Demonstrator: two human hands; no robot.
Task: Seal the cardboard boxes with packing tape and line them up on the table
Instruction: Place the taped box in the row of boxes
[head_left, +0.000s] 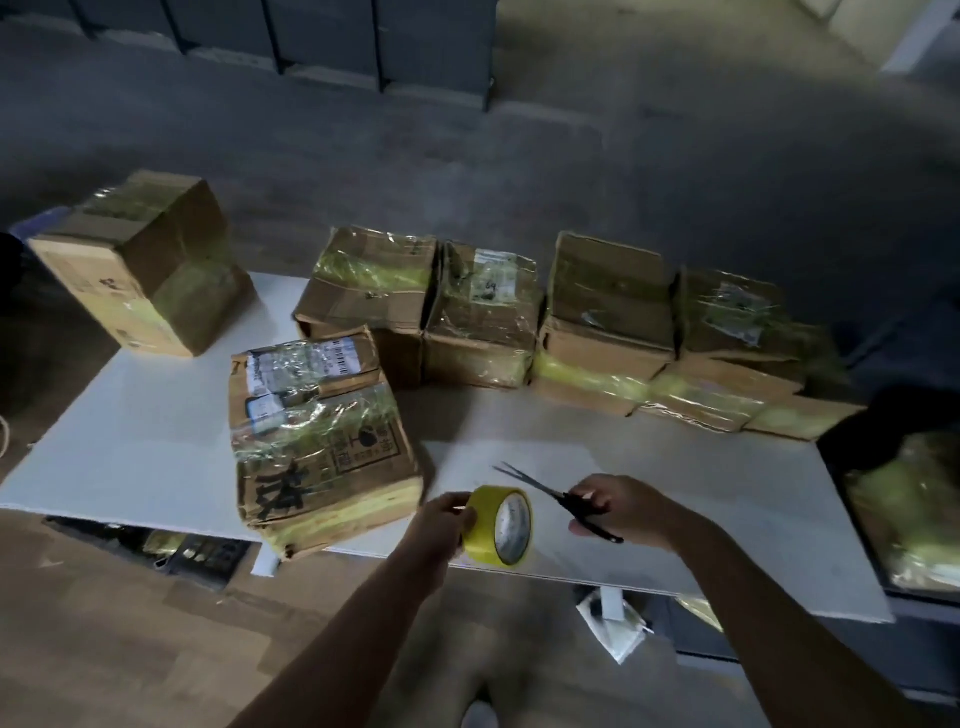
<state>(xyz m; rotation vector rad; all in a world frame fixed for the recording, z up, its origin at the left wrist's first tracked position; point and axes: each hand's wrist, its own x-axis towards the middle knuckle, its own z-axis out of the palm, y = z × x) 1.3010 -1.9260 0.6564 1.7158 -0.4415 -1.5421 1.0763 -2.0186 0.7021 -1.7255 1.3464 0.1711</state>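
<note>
Cardboard boxes (483, 312), creased and banded in yellowish tape, sit on our white table (156, 426); four seem lined along its far edge. Our left hand (441, 525) curls round the yellow tape roll (501, 525); our right hand (623, 512) grips black scissors (566, 504).

A white packet (623, 644) is lying on the brown floor (104, 649), a dark crate (202, 558) is sitting to its left, and grey racks (291, 36) are standing far behind.

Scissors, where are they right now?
In the head view the scissors are low and right of centre, held in the right hand above the white table, just right of the yellow tape roll in the left hand.
</note>
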